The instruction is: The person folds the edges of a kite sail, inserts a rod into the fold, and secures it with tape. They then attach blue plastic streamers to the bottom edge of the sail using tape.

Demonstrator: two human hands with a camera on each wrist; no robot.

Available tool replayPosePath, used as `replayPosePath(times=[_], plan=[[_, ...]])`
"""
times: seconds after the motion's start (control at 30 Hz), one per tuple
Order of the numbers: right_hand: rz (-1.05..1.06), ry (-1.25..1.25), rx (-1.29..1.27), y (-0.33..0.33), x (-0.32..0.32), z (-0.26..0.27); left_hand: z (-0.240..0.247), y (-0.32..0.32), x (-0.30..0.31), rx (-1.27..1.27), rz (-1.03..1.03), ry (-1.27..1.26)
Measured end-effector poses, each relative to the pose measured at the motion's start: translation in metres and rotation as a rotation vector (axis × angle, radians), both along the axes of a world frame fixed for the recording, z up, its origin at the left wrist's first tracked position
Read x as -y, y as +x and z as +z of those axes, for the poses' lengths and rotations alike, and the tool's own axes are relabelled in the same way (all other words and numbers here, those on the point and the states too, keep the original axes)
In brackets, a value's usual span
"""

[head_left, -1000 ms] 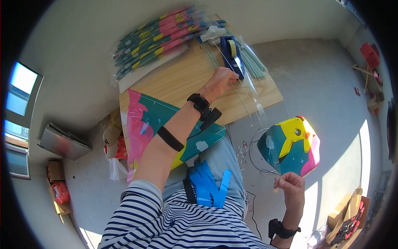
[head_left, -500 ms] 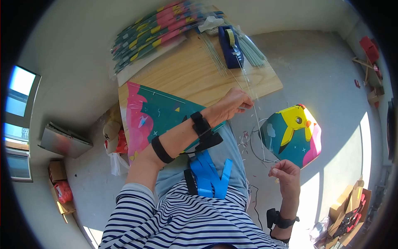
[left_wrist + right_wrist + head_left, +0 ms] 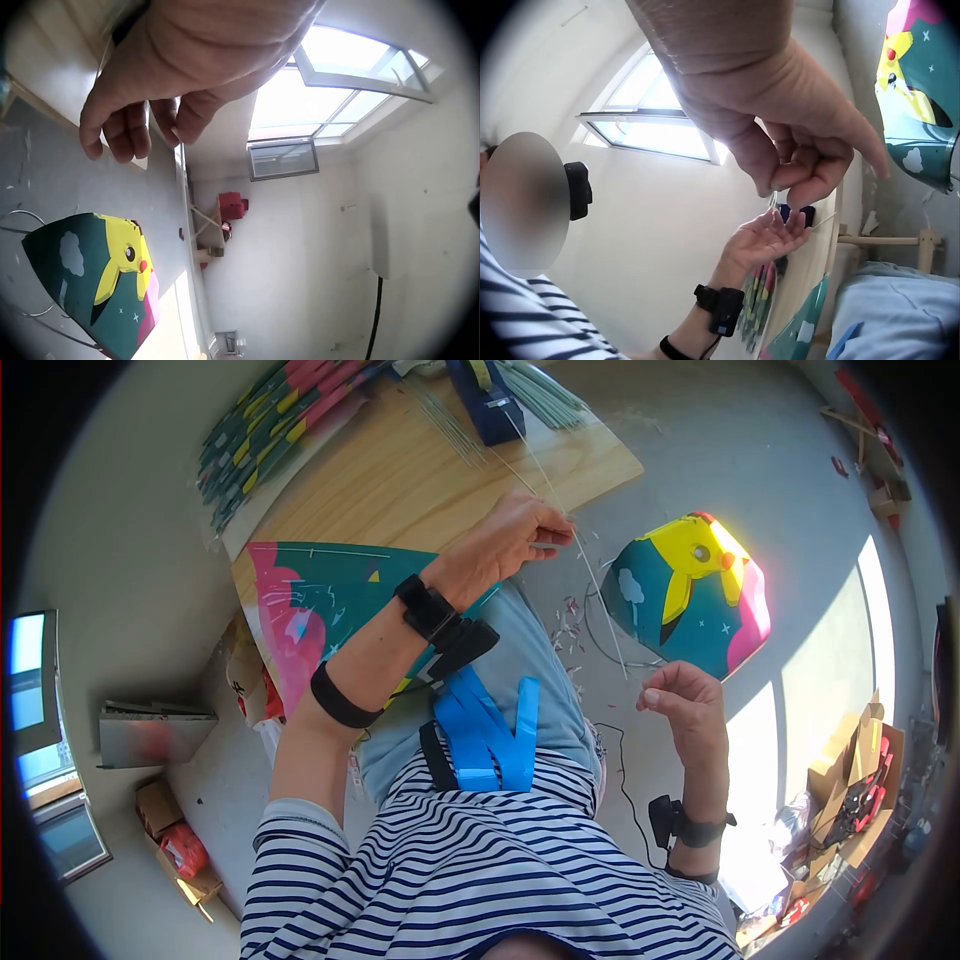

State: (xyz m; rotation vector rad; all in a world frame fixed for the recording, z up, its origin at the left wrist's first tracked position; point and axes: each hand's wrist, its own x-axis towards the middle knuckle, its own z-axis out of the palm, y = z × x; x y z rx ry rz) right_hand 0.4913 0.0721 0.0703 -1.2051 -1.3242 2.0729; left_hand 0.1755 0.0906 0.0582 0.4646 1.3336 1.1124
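Note:
In the head view my left hand (image 3: 510, 540) pinches a thin white stick (image 3: 606, 615) that slants from near the tape dispenser (image 3: 485, 405) down toward my right hand. My left thumb and index fingertip meet in the left wrist view. My right hand (image 3: 685, 700) is held up to the right of the stick's lower end. Its thumb and curled fingers (image 3: 814, 180) come together on a small pale piece, mostly hidden by the fingertips. Below my left forearm, a green and pink printed sheet (image 3: 300, 605) lies on the table's near edge, partly covered by the arm.
Printed rolls (image 3: 270, 430) and green sticks (image 3: 540, 395) lie on the wooden table (image 3: 370, 475). A printed sheet with a yellow cartoon figure (image 3: 690, 595) is at the right beside a grey hoop (image 3: 592, 625). Blue strips (image 3: 485, 740) hang at the waist. A cardboard box (image 3: 850, 800) stands lower right.
My left hand has moved from beside the tape dispenser toward the table's near edge, drawing the stick with it. The head view has shifted; my right hand keeps its pinch.

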Motion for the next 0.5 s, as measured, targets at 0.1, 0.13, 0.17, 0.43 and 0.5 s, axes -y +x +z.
replayPosePath(times=[0.1,0.13,0.17,0.43,0.5], plan=[[-0.008,-0.002,0.003,0.0,0.0,-0.001,-0.002,0.002,0.001,0.016,-0.001,0.01],[-0.015,-0.003,-0.007,0.0,0.001,-0.002,-0.003,0.003,0.002,0.022,-0.001,0.015],[-0.021,-0.002,-0.017,0.0,0.001,-0.002,-0.004,0.004,0.003,0.021,0.0,0.016],[-0.02,0.012,0.006,0.0,0.0,-0.003,-0.011,-0.008,0.0,-0.02,0.037,0.047],[-0.024,0.014,0.003,0.001,-0.001,-0.005,-0.017,-0.028,-0.007,-0.041,0.074,0.094]])
